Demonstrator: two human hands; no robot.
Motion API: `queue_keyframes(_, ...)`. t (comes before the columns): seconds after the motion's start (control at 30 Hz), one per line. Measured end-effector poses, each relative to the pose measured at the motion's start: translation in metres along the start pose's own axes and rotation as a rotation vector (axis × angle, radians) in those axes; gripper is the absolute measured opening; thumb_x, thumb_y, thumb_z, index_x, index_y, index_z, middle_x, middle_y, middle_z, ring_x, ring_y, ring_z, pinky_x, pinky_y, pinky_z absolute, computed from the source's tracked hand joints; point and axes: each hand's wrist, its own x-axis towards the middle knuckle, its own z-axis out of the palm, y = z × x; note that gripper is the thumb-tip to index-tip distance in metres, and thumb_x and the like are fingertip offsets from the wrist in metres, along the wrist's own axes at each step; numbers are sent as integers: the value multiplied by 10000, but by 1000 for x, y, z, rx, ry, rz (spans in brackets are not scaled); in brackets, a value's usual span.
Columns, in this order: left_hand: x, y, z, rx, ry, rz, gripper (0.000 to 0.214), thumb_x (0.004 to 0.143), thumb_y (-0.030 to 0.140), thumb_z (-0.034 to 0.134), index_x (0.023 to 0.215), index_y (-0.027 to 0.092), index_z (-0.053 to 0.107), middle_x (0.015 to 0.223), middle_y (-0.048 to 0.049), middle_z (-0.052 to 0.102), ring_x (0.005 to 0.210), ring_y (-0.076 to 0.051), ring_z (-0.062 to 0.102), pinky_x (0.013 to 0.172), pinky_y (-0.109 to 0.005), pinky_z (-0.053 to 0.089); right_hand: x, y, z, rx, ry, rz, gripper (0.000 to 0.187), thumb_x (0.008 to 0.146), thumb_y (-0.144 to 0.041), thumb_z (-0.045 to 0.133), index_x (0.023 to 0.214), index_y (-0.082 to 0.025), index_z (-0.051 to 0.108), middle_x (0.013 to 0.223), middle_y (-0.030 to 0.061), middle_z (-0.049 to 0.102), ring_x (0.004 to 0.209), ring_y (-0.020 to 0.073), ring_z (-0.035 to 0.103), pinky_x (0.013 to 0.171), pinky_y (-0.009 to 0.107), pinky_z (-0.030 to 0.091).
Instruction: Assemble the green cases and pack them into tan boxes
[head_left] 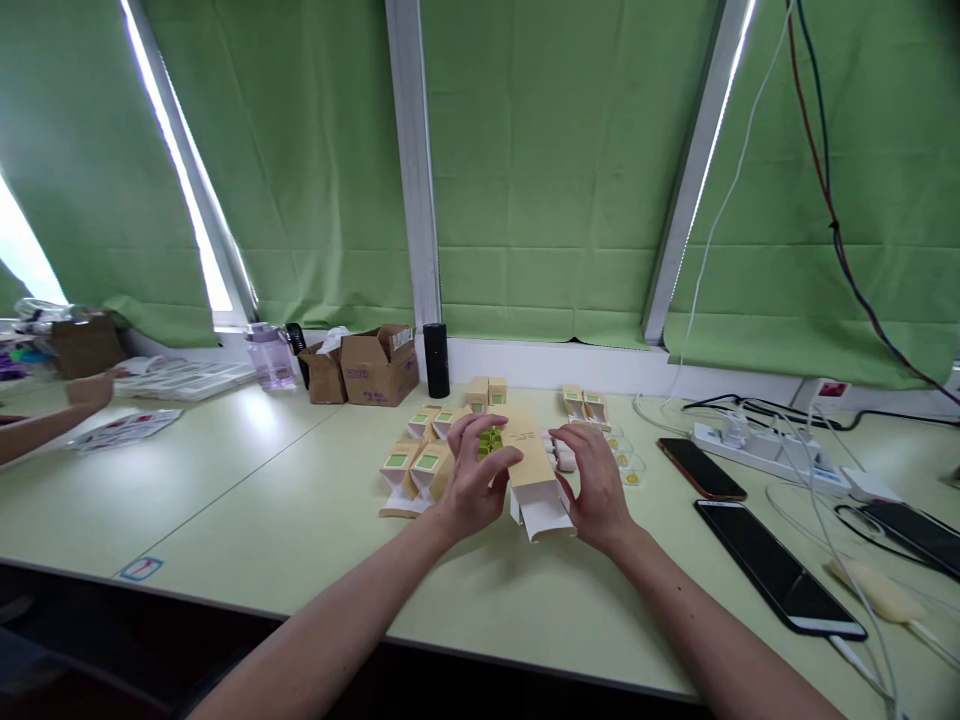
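Observation:
My left hand (pixel 474 478) is curled round the left side of a flat tan carton (pixel 531 462) with a green window, thumb and fingers pinching it. Against the carton's right side rests my right hand (pixel 596 480), fingers bent along the edge. The carton's white flap (pixel 546 518) lies open toward me on the pale green table (pixel 247 480). Several small tan cartons with green windows (pixel 414 466) stand just left of my left hand. Some small clear round pieces (pixel 628 466) lie right of my right hand.
More small cartons (pixel 585 402) stand behind. A black cylinder (pixel 436 360), brown boxes (pixel 379 364) and a clear bottle (pixel 270 355) line the window sill. Phones (pixel 776 565) (pixel 701 468), a power strip (pixel 765 448) and cables lie at right. Another person's hand (pixel 90 388) reaches in at far left.

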Motion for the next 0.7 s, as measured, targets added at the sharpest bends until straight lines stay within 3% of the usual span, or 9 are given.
queue_keyframes(0.27, -1, 3, -2, 31, 0, 78, 202, 900, 115, 653, 974, 302, 669, 1353, -104, 594, 1293, -338, 433, 1060, -581, 473, 4, -6, -3, 59, 64, -47, 602, 950, -140, 581, 1520, -284, 453, 1324, 158, 614, 1253, 367, 612, 1036, 613, 551)
queue_keyframes(0.47, -2, 4, -5, 38, -39, 73, 209, 884, 128, 679, 991, 307, 664, 1379, -108, 573, 1299, -343, 434, 1077, -593, 456, 7, -12, -7, 47, 102, -167, 623, 929, -98, 570, 1500, -327, 475, 1336, 150, 578, 1279, 361, 596, 1034, 619, 549)
queue_keyframes(0.7, 5, 7, -2, -18, 79, 173, 359, 879, 31, 662, 1111, 298, 598, 1363, -112, 548, 1286, -316, 483, 1059, -552, 487, 5, -10, -4, 26, 100, -200, 591, 942, -94, 559, 1477, -342, 519, 1340, 143, 594, 1276, 350, 617, 1028, 599, 561)
